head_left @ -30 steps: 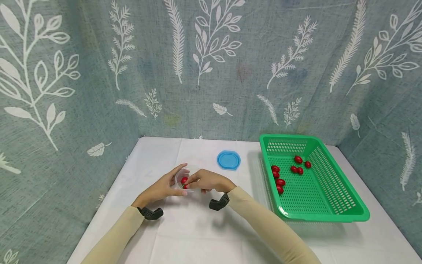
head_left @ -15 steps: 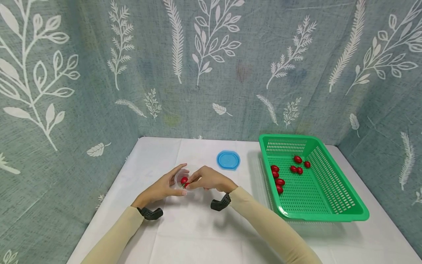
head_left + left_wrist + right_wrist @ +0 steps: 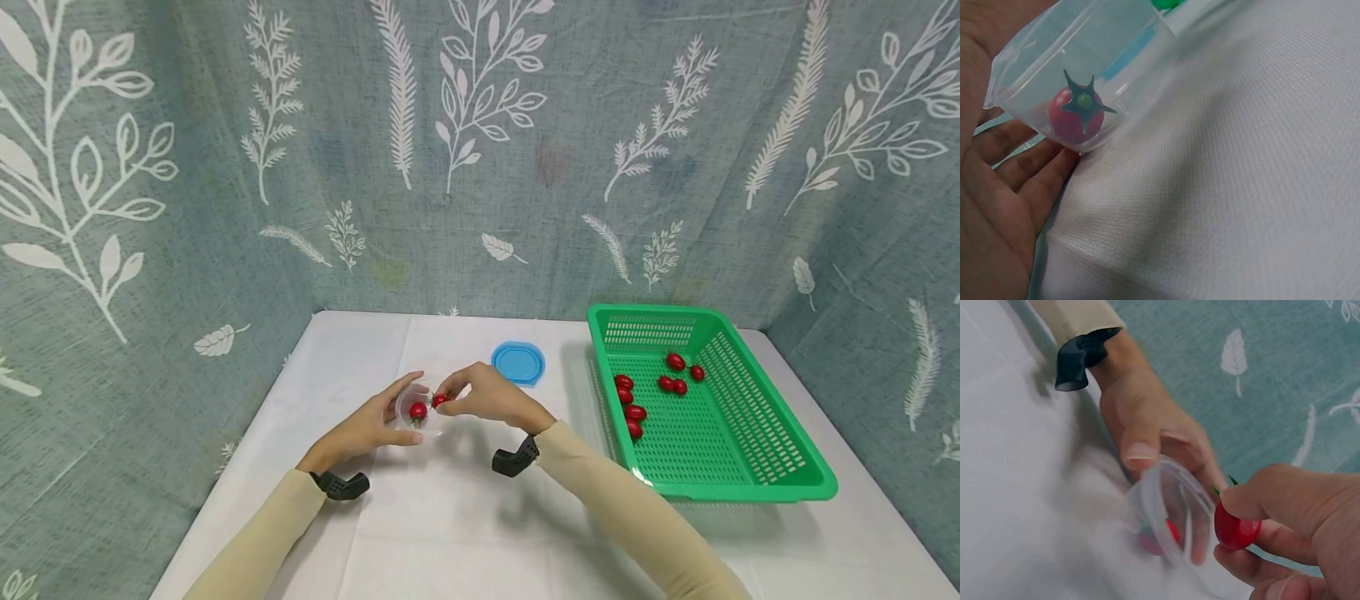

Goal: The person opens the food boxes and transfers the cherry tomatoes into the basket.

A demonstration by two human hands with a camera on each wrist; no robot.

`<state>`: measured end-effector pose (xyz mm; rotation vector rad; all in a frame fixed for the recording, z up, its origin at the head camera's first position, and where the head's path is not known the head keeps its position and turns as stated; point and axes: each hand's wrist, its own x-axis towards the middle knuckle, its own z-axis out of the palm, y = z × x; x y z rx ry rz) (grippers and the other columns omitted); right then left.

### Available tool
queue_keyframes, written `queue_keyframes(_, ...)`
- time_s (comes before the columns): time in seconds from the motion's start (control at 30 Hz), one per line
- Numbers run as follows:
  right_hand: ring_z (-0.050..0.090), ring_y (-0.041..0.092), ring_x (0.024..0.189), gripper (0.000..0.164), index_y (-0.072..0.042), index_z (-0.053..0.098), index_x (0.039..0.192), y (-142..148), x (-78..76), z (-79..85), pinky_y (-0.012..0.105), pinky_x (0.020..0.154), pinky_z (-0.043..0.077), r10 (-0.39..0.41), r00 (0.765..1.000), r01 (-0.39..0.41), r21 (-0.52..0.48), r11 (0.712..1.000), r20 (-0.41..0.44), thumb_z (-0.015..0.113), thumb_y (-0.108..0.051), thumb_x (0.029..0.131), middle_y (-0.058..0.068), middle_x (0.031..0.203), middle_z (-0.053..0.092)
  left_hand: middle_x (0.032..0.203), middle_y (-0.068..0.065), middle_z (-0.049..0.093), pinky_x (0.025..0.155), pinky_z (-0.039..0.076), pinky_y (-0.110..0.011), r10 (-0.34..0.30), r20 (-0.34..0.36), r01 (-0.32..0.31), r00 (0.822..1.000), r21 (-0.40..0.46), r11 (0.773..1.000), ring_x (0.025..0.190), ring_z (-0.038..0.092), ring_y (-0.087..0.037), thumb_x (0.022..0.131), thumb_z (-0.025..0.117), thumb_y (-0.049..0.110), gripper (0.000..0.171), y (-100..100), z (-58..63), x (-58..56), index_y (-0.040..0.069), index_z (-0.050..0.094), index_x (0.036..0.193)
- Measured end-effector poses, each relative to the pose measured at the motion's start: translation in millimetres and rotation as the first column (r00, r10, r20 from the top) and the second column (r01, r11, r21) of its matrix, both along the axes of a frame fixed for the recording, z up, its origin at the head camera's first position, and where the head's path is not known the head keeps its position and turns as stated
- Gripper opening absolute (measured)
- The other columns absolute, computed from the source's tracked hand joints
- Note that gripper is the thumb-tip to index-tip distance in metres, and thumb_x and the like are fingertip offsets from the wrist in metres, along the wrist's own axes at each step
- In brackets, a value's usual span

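My left hand (image 3: 367,427) holds a clear plastic tub (image 3: 1116,37) with thumb and fingers around its sides. The tub is tilted, its mouth turned toward my right hand. Inside lies one red cherry tomato (image 3: 417,412); its green star-shaped stem end shows through the wall in the left wrist view. Just outside the rim, my right hand (image 3: 495,398) pinches another cherry tomato (image 3: 1236,527) between thumb and fingers. Green leaf tips stick up from that tomato in the right wrist view.
A blue lid (image 3: 518,363) lies flat on the white-covered table (image 3: 450,533), behind the hands. To the right stands a green basket (image 3: 750,493) with several cherry tomatoes (image 3: 634,413) on its floor. Patterned cloth (image 3: 480,167) hangs behind and at both sides.
My right hand has drawn up and to the right out of the tub, bringing a cherry tomato with it. The other tomato stays inside. My left hand has barely moved.
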<state>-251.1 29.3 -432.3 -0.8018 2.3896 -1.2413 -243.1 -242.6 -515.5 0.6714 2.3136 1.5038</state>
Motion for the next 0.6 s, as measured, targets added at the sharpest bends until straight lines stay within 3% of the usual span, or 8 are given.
queue_keyframes(0.37,0.064,0.013,0.091,0.017,-0.019,0.079,0.109,22.6,1.7,30.6,0.029,0.073,0.057,-0.078,0.996,0.08,0.029,0.996,-0.053,0.08,-0.024,0.092,-0.009,0.094,0.073,0.158,-0.001,0.041,0.121,0.024,-0.061,0.004,-0.011,-0.004,1.0,-0.006,1.0,0.153,0.025,-0.027,0.083,0.089,0.03,0.107,-0.1,-2.3,-4.1,0.033,0.021,0.165)
queue_keyframes(0.6,0.066,0.022,0.085,0.014,-0.024,0.079,0.105,42.0,0.5,45.7,0.033,0.07,0.055,-0.103,0.987,0.108,0.034,0.994,-0.119,0.08,-0.027,0.091,-0.008,0.094,0.073,0.157,-0.001,0.043,0.121,0.024,-0.06,-0.003,-0.025,0.003,1.0,-0.003,1.0,0.152,0.026,-0.028,0.083,0.089,0.029,0.109,1.1,-1.7,-4.0,0.026,0.019,0.166)
